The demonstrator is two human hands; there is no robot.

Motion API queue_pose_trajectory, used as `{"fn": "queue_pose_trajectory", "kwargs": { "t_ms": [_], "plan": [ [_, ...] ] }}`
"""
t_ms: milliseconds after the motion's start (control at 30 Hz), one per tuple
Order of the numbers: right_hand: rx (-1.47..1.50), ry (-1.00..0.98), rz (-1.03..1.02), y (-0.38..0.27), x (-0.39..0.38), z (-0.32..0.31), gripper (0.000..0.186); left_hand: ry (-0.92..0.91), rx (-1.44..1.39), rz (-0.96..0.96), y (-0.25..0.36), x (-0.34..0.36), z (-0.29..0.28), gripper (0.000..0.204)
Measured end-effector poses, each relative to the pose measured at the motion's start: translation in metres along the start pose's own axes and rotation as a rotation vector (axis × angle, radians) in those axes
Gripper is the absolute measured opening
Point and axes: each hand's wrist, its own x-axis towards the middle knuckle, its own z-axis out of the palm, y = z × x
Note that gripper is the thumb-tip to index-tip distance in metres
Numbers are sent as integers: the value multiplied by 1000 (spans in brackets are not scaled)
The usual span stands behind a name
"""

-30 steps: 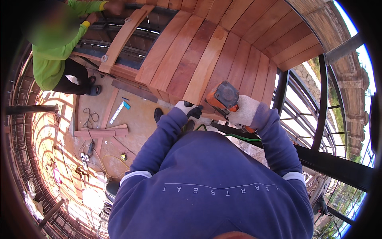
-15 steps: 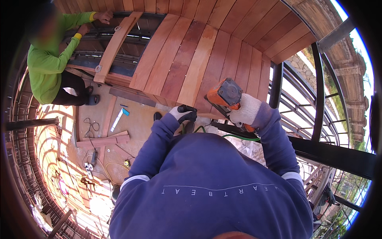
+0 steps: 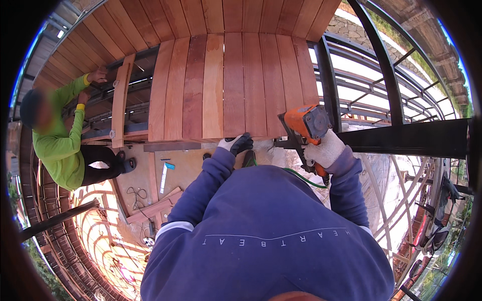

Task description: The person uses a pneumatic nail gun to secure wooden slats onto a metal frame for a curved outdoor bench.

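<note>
My right hand, in a pale knit glove, grips the handle of an orange and black nail gun, held over the front right corner of the bench boards. A green hose runs from near the tool's lower end toward my body. My left hand, in a glove with dark fingers, is at the front edge of the reddish wooden boards. Its fingers are curled, and whatever may be inside them is hidden. The boards lie side by side as a seat, meeting an upright board backrest.
At the left, a person in a green top sits by an open metal frame, with a loose plank across it. Wood offcuts, a cable and a white and blue strip lie on the floor. A black beam stretches along my right.
The view has turned, so the boards now run nearly straight away from me. My left hand has come up against their front edge. The nail gun appears farther right, still in my right hand.
</note>
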Motion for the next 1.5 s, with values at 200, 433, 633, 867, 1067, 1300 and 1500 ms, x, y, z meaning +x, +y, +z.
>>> {"fn": "queue_pose_trajectory", "kwargs": {
  "t_ms": [200, 433, 633, 867, 1067, 1300, 1500],
  "plan": [
    [-12, -70, 67, -19, -12, -6, 37, 32, -37, 35, 1, -5, 5, 27],
    [-6, -36, -65, -7, -7, 2, 27, 46, 79, 68, -2, -4, -1, 30],
    [-5, -65, -15, 0, -3, 4, 29, 54, 72, 51, 1, -2, 0, 34],
    [17, -116, -42, 4, 5, 8, 30, 144, 82, -6, 8, -8, 8, 34],
    [-102, -193, -97, 2, 20, 11, 31, 68, 80, 56, 7, -12, 10, 31],
    [-141, -336, 38, -27, 34, 9, 32, 6, 16, 76, -5, -4, 2, 30],
    [-246, -383, 35, -38, 44, 2, 30, -48, -21, 100, -3, -7, 5, 27]
  ]
}}
